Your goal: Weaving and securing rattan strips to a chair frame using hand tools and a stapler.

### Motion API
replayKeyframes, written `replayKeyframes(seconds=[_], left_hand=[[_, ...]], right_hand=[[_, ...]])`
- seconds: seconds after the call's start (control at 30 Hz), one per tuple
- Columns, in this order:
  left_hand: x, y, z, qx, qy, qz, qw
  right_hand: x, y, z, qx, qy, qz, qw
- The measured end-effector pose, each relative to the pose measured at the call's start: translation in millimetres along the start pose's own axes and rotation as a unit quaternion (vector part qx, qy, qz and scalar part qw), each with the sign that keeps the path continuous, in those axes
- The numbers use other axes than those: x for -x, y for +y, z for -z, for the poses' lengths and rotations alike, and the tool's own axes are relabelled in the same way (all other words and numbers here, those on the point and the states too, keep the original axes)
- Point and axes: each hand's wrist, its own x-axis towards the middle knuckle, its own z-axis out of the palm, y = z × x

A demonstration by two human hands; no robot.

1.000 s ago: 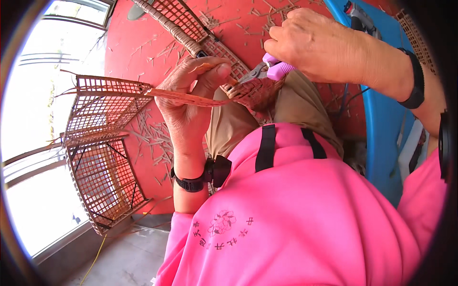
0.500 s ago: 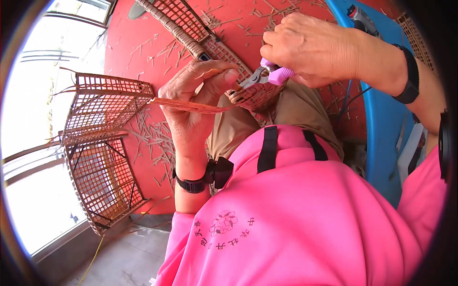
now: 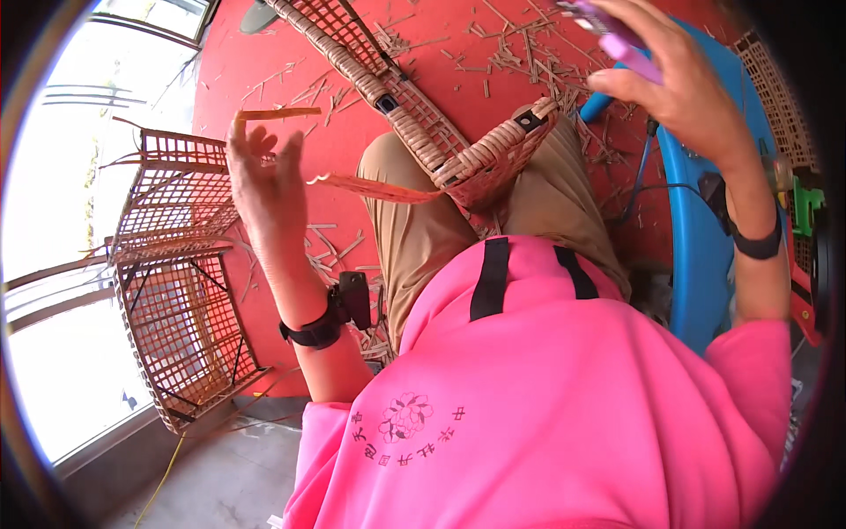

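My left hand [image 3: 269, 181] is raised left of my lap, fingers apart. A short brown strip [image 3: 278, 114] is at its fingertips; whether it is gripped or coming loose, I cannot make out. At the upper right, my right hand [image 3: 692, 88] holds purple-handled pruning shears [image 3: 617, 42], their jaws partly cut off by the picture's edge. Between my knees rests a woven wicker frame [image 3: 458, 163] with a thickly wrapped rim and dark metal fittings. From its near corner a loose reddish-brown strip [image 3: 374, 188] sticks out to the left, touched by neither hand.
Two open-weave wicker panels [image 3: 181, 326] stand at the left by the bright window. Cut strip scraps [image 3: 520, 57] litter the red floor [image 3: 264, 53]. A blue plastic surface [image 3: 701, 256] curves along my right, with a cable and a green-and-red object [image 3: 806, 212] beyond it.
Both hands have pulled away from the wicker frame: the left to the left, the right up and right with the shears. A short strip has come away; the longer strip is no longer in my left hand.
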Motion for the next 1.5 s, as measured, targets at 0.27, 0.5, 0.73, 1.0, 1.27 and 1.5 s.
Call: replayKeyframes(seconds=[0.27, 0.5, 0.73, 1.0, 1.27, 1.5], left_hand=[[54.5, 77.2, 6.0, 0.252, -0.271, -0.117, 0.922], [51.3, 81.8, -32.1, 0.245, -0.162, -0.084, 0.952], [47.9, 78.4, -43.2, 0.28, -0.146, -0.006, 0.949], [44.8, 82.1, -29.9, 0.347, -0.206, 0.017, 0.915], [64.7, 96.5, -14.4, 0.315, -0.173, -0.114, 0.926], [70.3, 81.8, -6.0, 0.311, -0.197, -0.141, 0.919]], right_hand=[[177.2, 113.8, 47.1, 0.288, -0.027, -0.481, 0.828], [268.7, 190.9, 22.2, 0.282, -0.04, -0.547, 0.787], [268.4, 189.5, 5.6, 0.242, -0.072, -0.568, 0.784], [104.5, 8.2, 10.4, -0.188, 0.252, -0.327, 0.891], [11.0, -114.8, -65.0, -0.401, 0.068, -0.059, 0.911], [28.9, -121.2, -69.3, -0.532, 0.033, -0.091, 0.841]])
